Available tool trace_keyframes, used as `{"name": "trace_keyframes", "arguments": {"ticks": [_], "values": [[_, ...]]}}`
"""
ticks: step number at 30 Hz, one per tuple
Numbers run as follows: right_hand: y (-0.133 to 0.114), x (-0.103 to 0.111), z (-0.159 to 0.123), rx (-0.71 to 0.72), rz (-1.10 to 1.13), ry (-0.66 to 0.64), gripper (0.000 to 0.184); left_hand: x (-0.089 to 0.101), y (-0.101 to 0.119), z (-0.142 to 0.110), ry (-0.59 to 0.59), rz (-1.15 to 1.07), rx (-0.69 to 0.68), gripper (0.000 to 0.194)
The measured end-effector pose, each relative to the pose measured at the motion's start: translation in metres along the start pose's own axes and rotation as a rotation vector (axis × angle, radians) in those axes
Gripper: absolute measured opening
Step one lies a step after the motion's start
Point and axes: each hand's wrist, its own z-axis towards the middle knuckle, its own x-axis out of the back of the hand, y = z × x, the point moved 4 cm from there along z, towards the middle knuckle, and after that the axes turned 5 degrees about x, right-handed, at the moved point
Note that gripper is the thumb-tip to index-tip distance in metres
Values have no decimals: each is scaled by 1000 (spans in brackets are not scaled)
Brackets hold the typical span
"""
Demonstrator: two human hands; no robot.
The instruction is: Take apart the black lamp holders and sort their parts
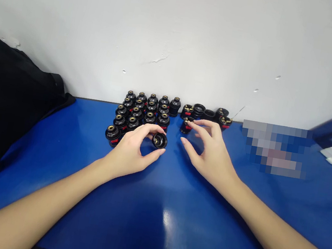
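The left hand holds a black lamp-holder cap above the worktop. The cap is tilted, its open end toward the viewer and a brass-coloured insert visible inside. The thumb bears on the near lower rim and the other fingers curl over the far side: a light pinch at the edge.

The right hand is spread. Its fingers reach to the top of a black socket body with a red part; the thumb stands apart, nearer the viewer. Whether the fingertips press on the body or only lie just beside it cannot be told.

Risk points, as judged:
- Cap slip: the smooth, round rim could roll out of the pinch if thumb pressure falls off-centre.
- Body tip-over: a one-sided push from the right fingers, unopposed by the thumb, could topple the upright socket body.
- Row disturbance: the left knuckles lie close to the capped lamp holders; a low sweep could knock them together.

Pose: both forearms enter from the near corners and converge, palms turned inward. Behind the right hand, more open parts stand near the wall.
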Motion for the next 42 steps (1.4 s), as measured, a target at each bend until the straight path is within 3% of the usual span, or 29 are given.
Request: {"name": "trace_keyframes", "arguments": {"ticks": [5, 15, 22, 29, 34, 38, 42], "values": [[-6, 0, 1, 37, -31, -22, 47, 0, -1, 1, -10, 24, 17, 46], [-3, -10, -4, 112, -46, -109, 57, 3, 3, 1, -6, 83, -11, 39], [-17, -3, 0, 186, 128, -102, 35, 1, 2, 2, 17, 5, -2, 40], [-38, -2, -4, 388, 262, -225, 26, -1, -2, -1, 7, -42, -5, 57], [-38, -2, -1, 397, 279, -320, 16, -3, -1, -3, -42, -47, -1, 65], [-39, 5, 6, 423, 185, -414, 20, -1, 3, -3, -32, 73, -76, 58], [-26, 22, 29, 416, -6, -339, 24, 4, 8, -2, 0, 315, -192, 57]]}}
